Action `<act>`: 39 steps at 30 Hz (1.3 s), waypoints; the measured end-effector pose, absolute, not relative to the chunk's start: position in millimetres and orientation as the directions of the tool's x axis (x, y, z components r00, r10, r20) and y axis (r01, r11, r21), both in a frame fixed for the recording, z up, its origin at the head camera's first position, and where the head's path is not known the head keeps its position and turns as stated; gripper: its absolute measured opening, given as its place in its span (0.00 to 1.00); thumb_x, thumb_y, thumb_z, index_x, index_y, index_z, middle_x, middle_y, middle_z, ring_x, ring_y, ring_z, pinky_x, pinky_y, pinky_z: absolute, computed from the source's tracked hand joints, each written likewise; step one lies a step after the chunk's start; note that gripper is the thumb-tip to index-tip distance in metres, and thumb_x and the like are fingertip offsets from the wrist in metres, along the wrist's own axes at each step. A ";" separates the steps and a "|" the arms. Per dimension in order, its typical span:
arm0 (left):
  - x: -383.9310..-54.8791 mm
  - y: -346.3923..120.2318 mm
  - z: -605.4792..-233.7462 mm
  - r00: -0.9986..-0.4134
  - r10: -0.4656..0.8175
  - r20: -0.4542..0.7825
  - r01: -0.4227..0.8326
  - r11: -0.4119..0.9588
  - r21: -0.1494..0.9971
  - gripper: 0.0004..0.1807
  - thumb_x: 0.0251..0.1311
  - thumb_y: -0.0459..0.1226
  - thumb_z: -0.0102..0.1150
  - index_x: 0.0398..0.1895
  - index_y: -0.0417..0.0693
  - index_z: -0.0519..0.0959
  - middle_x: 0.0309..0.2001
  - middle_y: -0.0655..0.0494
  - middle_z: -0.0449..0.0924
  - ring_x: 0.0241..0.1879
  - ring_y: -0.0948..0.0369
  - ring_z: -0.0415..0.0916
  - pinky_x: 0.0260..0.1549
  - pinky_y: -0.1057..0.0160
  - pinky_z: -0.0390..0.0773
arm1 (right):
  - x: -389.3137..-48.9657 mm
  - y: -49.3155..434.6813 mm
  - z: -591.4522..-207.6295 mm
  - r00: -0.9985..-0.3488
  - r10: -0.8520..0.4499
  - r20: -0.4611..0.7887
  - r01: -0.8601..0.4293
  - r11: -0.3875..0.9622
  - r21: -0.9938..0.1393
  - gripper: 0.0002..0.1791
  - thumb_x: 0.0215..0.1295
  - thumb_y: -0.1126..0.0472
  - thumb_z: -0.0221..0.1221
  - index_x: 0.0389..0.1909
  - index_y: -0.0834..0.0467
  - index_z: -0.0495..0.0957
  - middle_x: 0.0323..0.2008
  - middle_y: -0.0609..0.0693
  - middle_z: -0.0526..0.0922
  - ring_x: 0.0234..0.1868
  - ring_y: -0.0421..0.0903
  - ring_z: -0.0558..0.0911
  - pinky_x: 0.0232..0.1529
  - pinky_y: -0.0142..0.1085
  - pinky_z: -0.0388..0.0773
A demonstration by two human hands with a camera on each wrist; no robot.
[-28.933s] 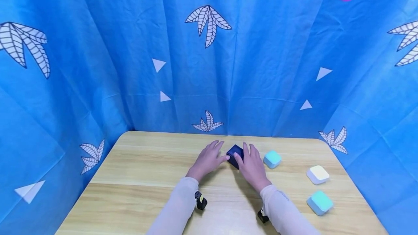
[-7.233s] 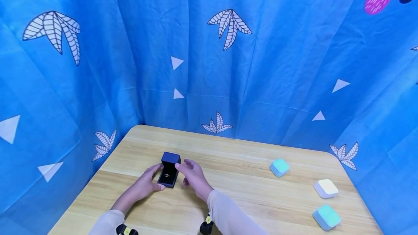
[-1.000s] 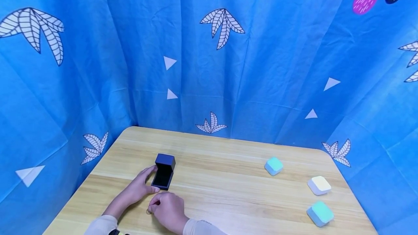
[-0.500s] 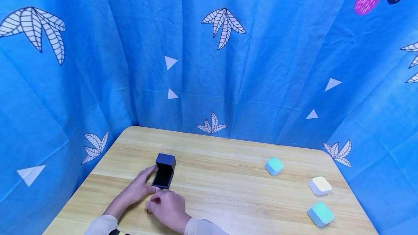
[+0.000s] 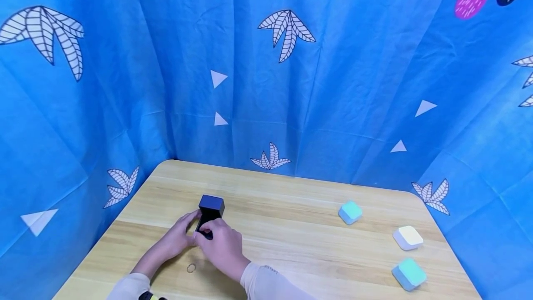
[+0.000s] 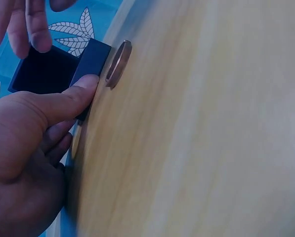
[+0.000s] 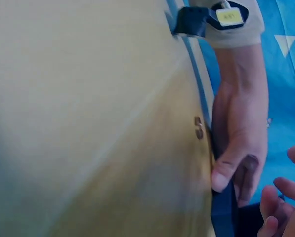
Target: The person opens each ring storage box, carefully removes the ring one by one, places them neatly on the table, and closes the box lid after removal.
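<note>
A dark blue ring box (image 5: 211, 203) stands with its lid raised on the left part of the table. My left hand (image 5: 175, 240) grips the box from the left, with the thumb on its front wall in the left wrist view. Over the box's black inside hovers my right hand (image 5: 224, 246), its fingers loosely bent, nothing visible between them. A ring (image 6: 119, 64) lies on the wood just in front of the box. The right hand covers part of the box's inside in the head view.
To the right on the wooden table (image 5: 300, 240) are a turquoise block (image 5: 350, 212), a white block (image 5: 408, 238) and another turquoise block (image 5: 409, 274). A blue patterned curtain (image 5: 250, 96) hangs behind the table and along its sides.
My right hand has let go of the ring on the table and moved up over the box. Much earlier the box was closed mid-table; later it stood open with the ring inside.
</note>
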State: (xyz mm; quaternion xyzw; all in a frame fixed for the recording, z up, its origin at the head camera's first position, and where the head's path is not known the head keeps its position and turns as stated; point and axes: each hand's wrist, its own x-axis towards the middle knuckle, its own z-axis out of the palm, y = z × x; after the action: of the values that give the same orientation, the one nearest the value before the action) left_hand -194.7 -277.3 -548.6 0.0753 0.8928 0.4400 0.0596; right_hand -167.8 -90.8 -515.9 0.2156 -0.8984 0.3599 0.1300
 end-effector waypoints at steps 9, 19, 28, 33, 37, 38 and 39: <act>-195.9 -279.1 -550.4 -0.983 0.167 -0.079 0.037 0.596 0.802 0.53 0.50 0.41 0.75 0.77 0.37 0.57 0.75 0.32 0.56 0.75 0.31 0.47 0.71 0.30 0.47 | -183.4 -87.0 -504.9 -0.919 -0.219 0.328 -0.391 0.620 -0.680 0.17 0.68 0.41 0.60 0.47 0.47 0.85 0.43 0.39 0.85 0.44 0.37 0.85 0.44 0.41 0.76; -193.2 -278.3 -550.7 -0.985 0.162 -0.061 0.051 0.603 0.796 0.52 0.49 0.39 0.76 0.76 0.35 0.59 0.72 0.32 0.61 0.74 0.32 0.51 0.71 0.31 0.50 | -194.4 -83.1 -499.5 -0.953 -0.111 0.282 -0.296 0.552 -0.779 0.20 0.70 0.39 0.57 0.53 0.46 0.82 0.45 0.41 0.82 0.44 0.42 0.84 0.49 0.42 0.74; -192.6 -276.7 -549.6 -0.985 0.147 -0.087 0.020 0.604 0.797 0.53 0.50 0.41 0.76 0.76 0.36 0.58 0.73 0.33 0.61 0.74 0.33 0.50 0.71 0.31 0.49 | -210.9 -79.6 -502.8 -0.990 -0.084 0.111 -0.138 0.496 -0.857 0.36 0.67 0.31 0.55 0.67 0.49 0.72 0.61 0.47 0.73 0.48 0.48 0.82 0.55 0.52 0.74; -191.3 -276.7 -549.1 -0.985 0.142 -0.099 0.006 0.602 0.798 0.53 0.50 0.42 0.76 0.77 0.37 0.58 0.73 0.33 0.61 0.75 0.33 0.49 0.71 0.32 0.49 | -219.2 -76.2 -512.5 -0.991 -0.122 -0.053 0.006 0.357 -0.934 0.43 0.63 0.28 0.55 0.71 0.50 0.67 0.62 0.50 0.74 0.46 0.47 0.82 0.48 0.47 0.81; -191.1 -276.8 -548.1 -0.985 0.143 -0.097 0.009 0.600 0.800 0.53 0.50 0.42 0.76 0.77 0.38 0.58 0.73 0.33 0.60 0.75 0.33 0.49 0.71 0.31 0.48 | -223.4 -73.4 -517.1 -0.973 -0.181 -0.141 0.101 0.216 -0.971 0.46 0.63 0.29 0.58 0.73 0.54 0.65 0.57 0.52 0.76 0.39 0.48 0.81 0.37 0.43 0.83; -191.1 -276.9 -548.1 -0.985 0.145 -0.097 0.010 0.600 0.800 0.53 0.50 0.42 0.76 0.77 0.38 0.58 0.74 0.33 0.59 0.75 0.33 0.48 0.71 0.31 0.48 | -223.5 -72.9 -517.9 -0.970 -0.188 -0.153 0.115 0.199 -0.973 0.46 0.63 0.30 0.58 0.73 0.55 0.65 0.56 0.52 0.76 0.38 0.48 0.80 0.36 0.42 0.83; -191.3 -276.9 -548.4 -0.985 0.146 -0.096 0.011 0.599 0.801 0.53 0.50 0.42 0.76 0.77 0.38 0.58 0.74 0.33 0.59 0.75 0.33 0.48 0.71 0.31 0.48 | -223.6 -72.9 -518.6 -0.968 -0.194 -0.161 0.125 0.185 -0.975 0.46 0.63 0.30 0.59 0.73 0.56 0.65 0.54 0.52 0.77 0.38 0.48 0.79 0.35 0.42 0.83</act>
State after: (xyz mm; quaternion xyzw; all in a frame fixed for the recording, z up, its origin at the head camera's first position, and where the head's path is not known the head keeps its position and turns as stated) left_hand -191.3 -276.9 -548.4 0.0441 0.8909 0.4457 0.0759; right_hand -223.6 -72.9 -518.6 0.0228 -0.7595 0.6380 -0.1249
